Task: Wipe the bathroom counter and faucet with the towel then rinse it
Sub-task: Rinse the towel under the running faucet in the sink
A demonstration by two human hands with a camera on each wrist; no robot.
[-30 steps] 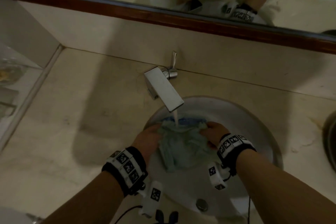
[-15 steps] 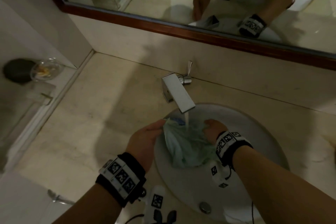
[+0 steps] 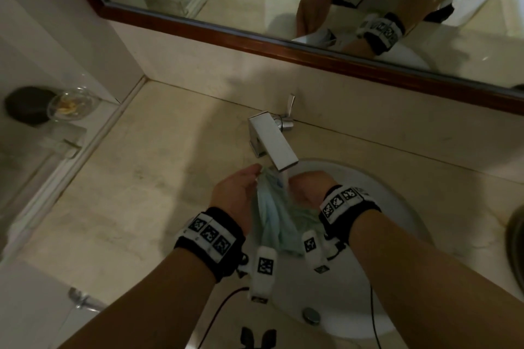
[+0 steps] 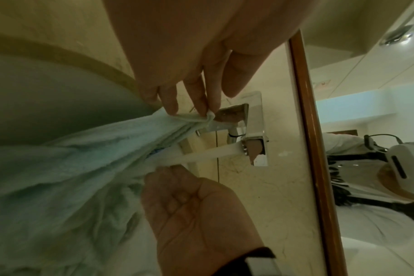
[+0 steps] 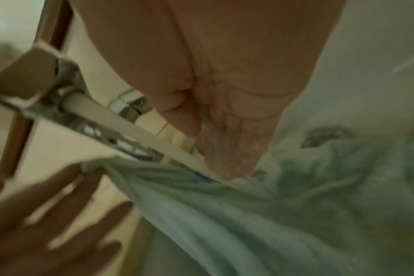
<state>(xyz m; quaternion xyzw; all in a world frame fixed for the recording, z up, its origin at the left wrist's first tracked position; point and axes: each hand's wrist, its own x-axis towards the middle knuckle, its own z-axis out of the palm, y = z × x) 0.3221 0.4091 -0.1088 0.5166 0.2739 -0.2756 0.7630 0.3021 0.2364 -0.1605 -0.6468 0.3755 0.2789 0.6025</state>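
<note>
A wet pale green towel [image 3: 275, 221] hangs bunched in the white sink [image 3: 397, 207], under water running from the square chrome faucet [image 3: 272, 144]. My left hand [image 3: 238, 193] pinches the towel's upper edge [image 4: 196, 117] with its fingertips, just beside the spout [image 4: 253, 130]. On the other side of the stream [image 4: 201, 155], my right hand [image 3: 312, 190] grips the towel [image 5: 248, 224] with its thumb pressed into the cloth. The beige counter [image 3: 141, 193] spreads out to the left of the sink.
A brown-framed mirror [image 3: 255, 37] runs along the back wall above the faucet lever [image 3: 290, 105]. A glass bowl [image 3: 71, 105] and a dark round object [image 3: 25, 105] sit on a lower ledge at the left. The sink's chrome overflow cap [image 3: 311, 314] lies near me.
The towel lay spread under the stream; now it is gathered and held up at its top edge. My hands have come closer together, and my head view has swung left.
</note>
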